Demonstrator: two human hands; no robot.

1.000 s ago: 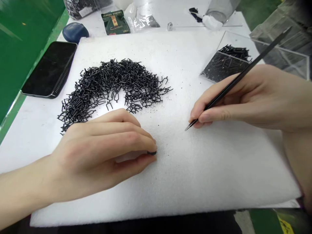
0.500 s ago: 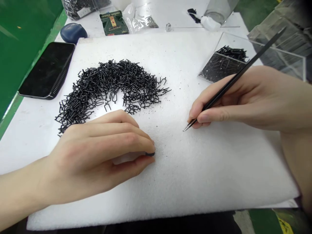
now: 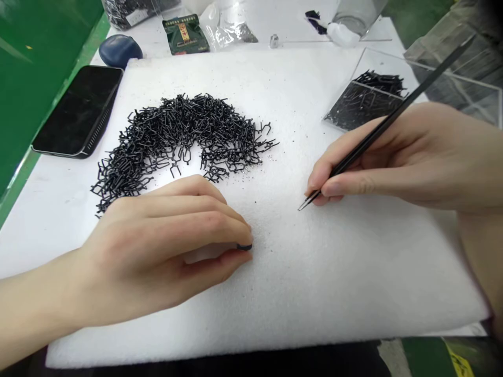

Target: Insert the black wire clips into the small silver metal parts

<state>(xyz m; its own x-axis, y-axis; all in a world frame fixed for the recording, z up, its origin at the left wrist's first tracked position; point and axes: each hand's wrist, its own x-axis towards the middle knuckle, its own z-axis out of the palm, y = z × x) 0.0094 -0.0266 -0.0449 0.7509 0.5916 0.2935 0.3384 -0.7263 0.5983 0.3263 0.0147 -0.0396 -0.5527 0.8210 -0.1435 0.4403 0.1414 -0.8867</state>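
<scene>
Clock centre: the middle of the white foam sheet point(image 3: 353, 283)
Left hand point(image 3: 157, 248): reaches in from 8 o'clock, thumb and fingers pinched on a small dark piece point(image 3: 244, 247)
Small dark piece: close to the centre, mostly hidden by the fingertips, so its full shape cannot be told
Right hand point(image 3: 404, 159): between 2 and 3 o'clock, gripping black tweezers point(image 3: 389, 119) like a pen
Tweezer tips: slightly parted, pointing toward 8 o'clock, near the left fingertips but apart from them
Black forked wire pieces point(image 3: 184, 120): piled in an arch from 9 to 12 o'clock, just beyond the left hand
Clear plastic box point(image 3: 369, 58): at 1 to 2 o'clock, partly behind the right hand, with black pieces inside
Smartphone point(image 3: 78, 112): at 10 o'clock, screen dark
Blue oval object point(image 3: 120, 51): at 11 o'clock, beside the phone's far end
Green sachet point(image 3: 186, 35): at 11 o'clock, bearing a yellow panel and a row of small characters along its top, too small to read
Bag of black pieces point(image 3: 121, 11): past the sachet, its white sticker illegible
Yellow marking point(image 3: 459, 365): between 4 and 5 o'clock, cut off, its dark print unreadable
</scene>
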